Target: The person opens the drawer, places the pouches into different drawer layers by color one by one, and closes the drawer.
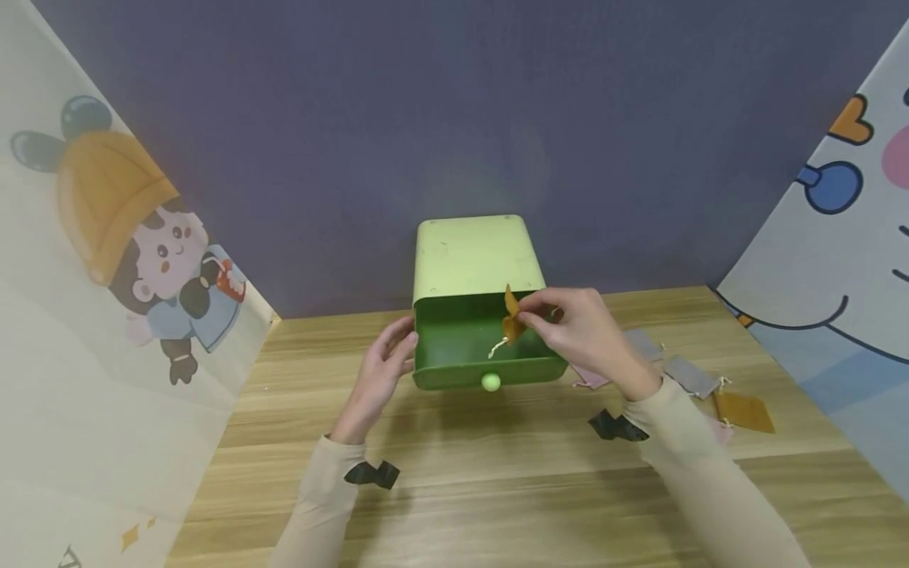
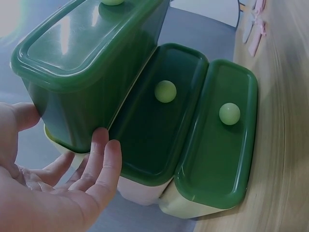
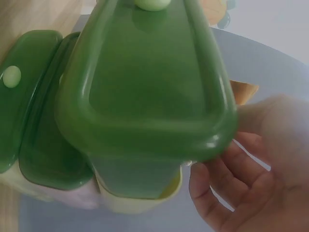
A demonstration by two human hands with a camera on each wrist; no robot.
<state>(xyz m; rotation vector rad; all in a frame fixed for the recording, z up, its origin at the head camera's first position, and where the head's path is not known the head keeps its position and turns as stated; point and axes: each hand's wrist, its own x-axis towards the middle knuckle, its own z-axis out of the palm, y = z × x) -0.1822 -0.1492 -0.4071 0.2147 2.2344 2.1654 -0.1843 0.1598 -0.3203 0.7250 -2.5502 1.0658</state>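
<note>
A light green drawer cabinet [image 1: 476, 252] stands against the dark back wall, its green top drawer [image 1: 450, 377] pulled out. Over this drawer my right hand [image 1: 585, 335] pinches a small orange-brown drawstring pouch [image 1: 510, 325] between thumb and fingers, its pale cord hanging down. In the right wrist view, the drawer front hides most of the pouch [image 3: 243, 92]. My left hand [image 1: 378, 375] is at the left side of the open drawer with its fingers relaxed. The left wrist view has its fingertips [image 2: 100, 137] against the drawer's side near the cabinet edge.
Two lower drawers [image 2: 154, 130] with round light green knobs are closed. Right of the cabinet, several drawstring pouches lie on the wooden table [image 1: 454, 489]: a grey pouch [image 1: 690, 375], an orange pouch [image 1: 744, 412] and pink ones partly hidden by the right arm. Cartoon-printed panels flank both sides.
</note>
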